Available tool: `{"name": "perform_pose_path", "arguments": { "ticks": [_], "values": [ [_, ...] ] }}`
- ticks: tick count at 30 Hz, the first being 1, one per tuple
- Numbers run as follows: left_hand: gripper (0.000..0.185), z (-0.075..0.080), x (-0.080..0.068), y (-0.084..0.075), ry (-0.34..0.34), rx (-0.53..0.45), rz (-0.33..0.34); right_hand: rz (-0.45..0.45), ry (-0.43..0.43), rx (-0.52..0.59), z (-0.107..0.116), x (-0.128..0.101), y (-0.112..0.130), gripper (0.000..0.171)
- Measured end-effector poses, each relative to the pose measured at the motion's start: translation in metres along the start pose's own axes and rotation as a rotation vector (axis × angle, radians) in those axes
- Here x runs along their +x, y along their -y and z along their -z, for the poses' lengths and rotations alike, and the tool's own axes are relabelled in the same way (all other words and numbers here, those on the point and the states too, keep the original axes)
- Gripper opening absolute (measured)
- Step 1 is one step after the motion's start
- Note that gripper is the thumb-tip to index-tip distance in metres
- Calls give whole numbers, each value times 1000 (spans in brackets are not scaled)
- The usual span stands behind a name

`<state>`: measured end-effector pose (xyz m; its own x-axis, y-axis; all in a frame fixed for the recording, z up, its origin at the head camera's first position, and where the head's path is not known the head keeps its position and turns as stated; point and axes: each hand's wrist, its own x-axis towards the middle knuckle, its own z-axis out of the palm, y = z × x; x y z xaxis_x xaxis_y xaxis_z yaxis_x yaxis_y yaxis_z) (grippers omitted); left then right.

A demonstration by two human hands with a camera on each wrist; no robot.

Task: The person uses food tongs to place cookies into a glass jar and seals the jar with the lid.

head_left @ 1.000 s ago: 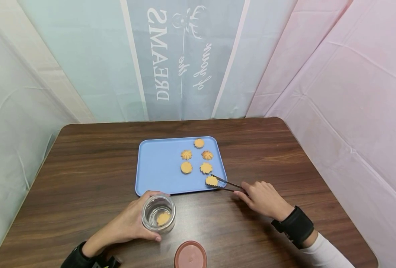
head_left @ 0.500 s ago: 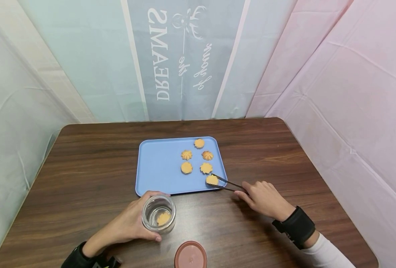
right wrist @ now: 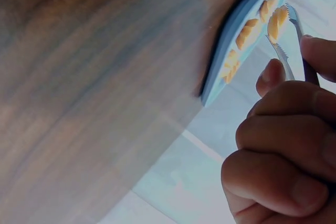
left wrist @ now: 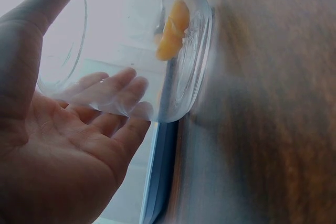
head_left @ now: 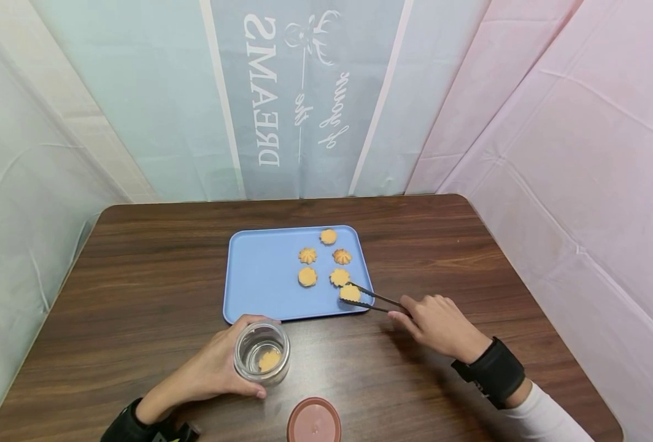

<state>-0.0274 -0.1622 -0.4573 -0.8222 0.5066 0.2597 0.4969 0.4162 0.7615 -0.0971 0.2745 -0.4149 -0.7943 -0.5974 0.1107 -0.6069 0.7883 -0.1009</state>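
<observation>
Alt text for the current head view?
Right hand holds tongs gripping a cookie above a blue tray with five more cookies. Left hand holds an open glass jar with at least one cookie inside; a reddish lid lies nearby.

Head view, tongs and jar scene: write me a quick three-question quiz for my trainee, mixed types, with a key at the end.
1. Count: leaving out the one in the tongs, how many cookies rest on the blue tray?
2. True or false: the right hand grips the glass jar.
3. Multiple choice: of the tray, the jar and the wooden table, which bears the brown lid?
A) the tray
B) the jar
C) the table

Key:
1. Five.
2. False: the left hand grips the jar; the right hand holds the tongs.
3. C.
</observation>
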Motion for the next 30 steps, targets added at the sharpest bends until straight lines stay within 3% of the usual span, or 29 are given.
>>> {"name": "perform_pose_path", "arguments": {
  "ticks": [30],
  "values": [
    [100,0,0,-1,-3,-8,-1,140,-118,-44,40,9,18,44]
  ]
}}
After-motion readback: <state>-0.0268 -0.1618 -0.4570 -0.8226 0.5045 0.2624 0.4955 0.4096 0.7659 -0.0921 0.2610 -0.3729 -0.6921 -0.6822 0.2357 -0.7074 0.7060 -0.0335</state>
